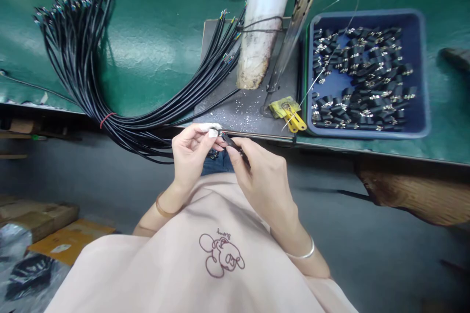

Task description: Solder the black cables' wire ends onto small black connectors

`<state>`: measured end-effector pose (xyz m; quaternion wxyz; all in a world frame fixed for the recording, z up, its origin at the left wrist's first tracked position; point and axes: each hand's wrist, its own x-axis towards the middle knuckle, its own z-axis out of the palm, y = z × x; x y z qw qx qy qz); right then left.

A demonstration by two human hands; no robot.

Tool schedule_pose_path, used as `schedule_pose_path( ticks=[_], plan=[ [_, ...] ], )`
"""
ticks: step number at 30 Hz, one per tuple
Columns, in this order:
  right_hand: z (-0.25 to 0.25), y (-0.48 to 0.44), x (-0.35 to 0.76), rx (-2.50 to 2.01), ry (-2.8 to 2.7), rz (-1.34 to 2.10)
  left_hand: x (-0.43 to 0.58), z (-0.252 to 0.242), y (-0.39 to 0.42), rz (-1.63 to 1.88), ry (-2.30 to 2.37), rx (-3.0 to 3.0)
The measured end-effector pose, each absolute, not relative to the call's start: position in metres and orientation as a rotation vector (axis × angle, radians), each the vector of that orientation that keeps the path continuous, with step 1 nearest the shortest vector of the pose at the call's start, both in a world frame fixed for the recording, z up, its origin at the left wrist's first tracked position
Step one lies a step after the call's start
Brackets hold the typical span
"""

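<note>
My left hand (191, 152) and my right hand (262, 176) meet just below the bench edge, over my lap. Both pinch a thin black cable end (230, 143) between fingertips; the left fingers, with white tape on one finger, close on its tip. A small black part may sit at the tip, too small to name. A bundle of black cables (121, 107) with stripped coloured ends fans across the green bench and bends down toward my hands. A red band ties it.
A blue tray (418, 73) of several small black connectors stands at the right. A dark metal plate (242, 107) carries a wrapped post (262, 19), a slanted metal strip, solder specks and a yellow clip (288, 112). Cardboard lies on the floor at left.
</note>
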<state>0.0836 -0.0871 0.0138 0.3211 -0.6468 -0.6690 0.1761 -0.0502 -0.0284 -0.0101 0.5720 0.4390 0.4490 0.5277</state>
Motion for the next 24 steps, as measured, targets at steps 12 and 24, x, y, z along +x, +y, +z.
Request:
schedule_pose_path(
  ticks=[12,24],
  plan=[
    [0.012,-0.087,0.09,-1.702,-1.861,0.31,-0.046,-0.011,-0.036,1.32,1.086,1.137],
    [0.014,-0.081,0.096,-1.502,-1.582,0.885,-0.045,-0.015,-0.035,1.312,1.023,1.103]
  ],
)
